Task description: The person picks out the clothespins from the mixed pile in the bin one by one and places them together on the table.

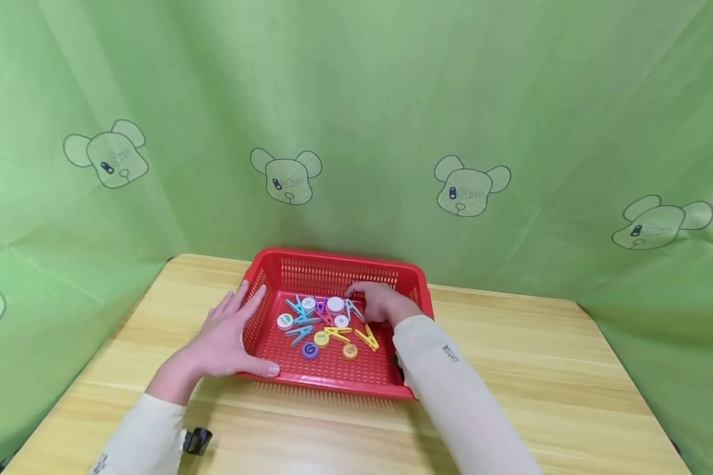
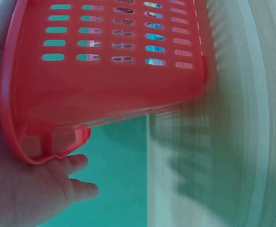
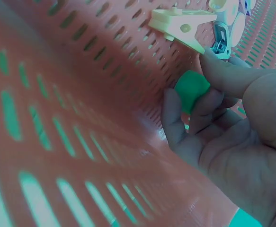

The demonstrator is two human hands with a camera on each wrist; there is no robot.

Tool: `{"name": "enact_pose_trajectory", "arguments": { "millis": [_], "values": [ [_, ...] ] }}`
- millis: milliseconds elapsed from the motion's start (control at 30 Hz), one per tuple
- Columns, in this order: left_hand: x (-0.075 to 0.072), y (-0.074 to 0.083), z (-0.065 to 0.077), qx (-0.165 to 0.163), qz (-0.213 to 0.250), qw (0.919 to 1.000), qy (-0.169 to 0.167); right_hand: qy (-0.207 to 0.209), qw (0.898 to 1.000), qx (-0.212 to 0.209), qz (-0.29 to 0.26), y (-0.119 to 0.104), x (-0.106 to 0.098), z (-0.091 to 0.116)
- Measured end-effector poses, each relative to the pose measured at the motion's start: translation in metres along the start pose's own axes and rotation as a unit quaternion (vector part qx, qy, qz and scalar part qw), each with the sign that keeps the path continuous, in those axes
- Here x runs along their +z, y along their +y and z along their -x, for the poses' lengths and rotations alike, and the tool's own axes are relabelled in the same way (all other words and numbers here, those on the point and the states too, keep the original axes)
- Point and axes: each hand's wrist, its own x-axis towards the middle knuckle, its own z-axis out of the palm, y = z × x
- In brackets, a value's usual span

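Fingers of the left hand (image 1: 228,340) are spread apart on the rim of the red basket (image 1: 344,258), below frame centre. Right hand (image 1: 383,302): fingers curled around a green cap (image 3: 192,89), inside the basket, right-wrist view, above centre. Sleeve (image 1: 442,376) print, lower right: not clearly readable. Curtain (image 1: 356,79) lettering: apparently "Quo".

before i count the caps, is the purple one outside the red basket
No, the purple cap lies inside the red basket, on its perforated bottom.
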Motion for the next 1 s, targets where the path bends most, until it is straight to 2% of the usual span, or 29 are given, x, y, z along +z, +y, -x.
{"name": "enact_pose_trajectory", "arguments": {
  "millis": [267,567,1000],
  "values": [
    [0.0009,-0.0006,-0.0002,-0.003,-0.003,1.0000,0.000,-0.002,1.000,0.010,0.003,-0.0003,0.0010,-0.0008],
    [0.0001,-0.0002,0.0026,0.003,-0.003,1.0000,0.004,-0.018,1.000,0.003,0.015,-0.0002,0.0019,0.0023],
    [0.0008,0.0020,0.0012,0.005,0.002,1.0000,0.003,-0.014,1.000,0.010,-0.013,0.0025,0.0008,0.0052]
  ]
}}
